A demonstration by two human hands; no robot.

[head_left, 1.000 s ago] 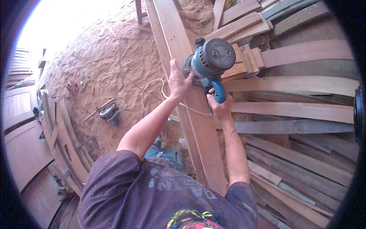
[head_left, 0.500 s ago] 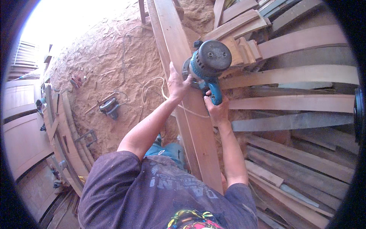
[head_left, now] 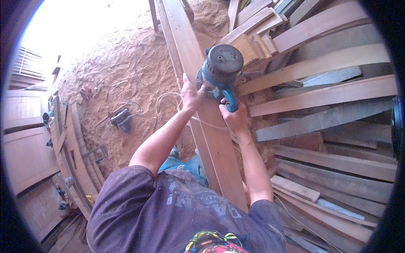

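Observation:
A blue router [head_left: 222, 67] with a dark round motor cap stands on a long wooden plank [head_left: 217, 145]. The plank runs from the far middle down toward my body. My right hand [head_left: 234, 116] is wrapped around the router's blue D-shaped handle [head_left: 230, 100]. At the router's base, my left hand [head_left: 192, 95] grips from the left, thumb by the base and fingers along the plank's left edge. The base's contact with the wood is partly hidden by my hands and the motor. A pale cord [head_left: 206, 123] crosses the plank just below my hands.
Many loose boards [head_left: 325, 95] fan out on the right, with stacked offcuts [head_left: 249, 47] beyond the router. Sawdust covers the floor [head_left: 114, 67] at left, where a second power tool [head_left: 121, 119] lies. Curved wooden pieces [head_left: 76, 147] and panelled doors [head_left: 29, 152] stand farther left.
The router and both hands appear slightly farther left in the picture, and the plank and right-hand boards have shifted too. Both hands keep the same grip.

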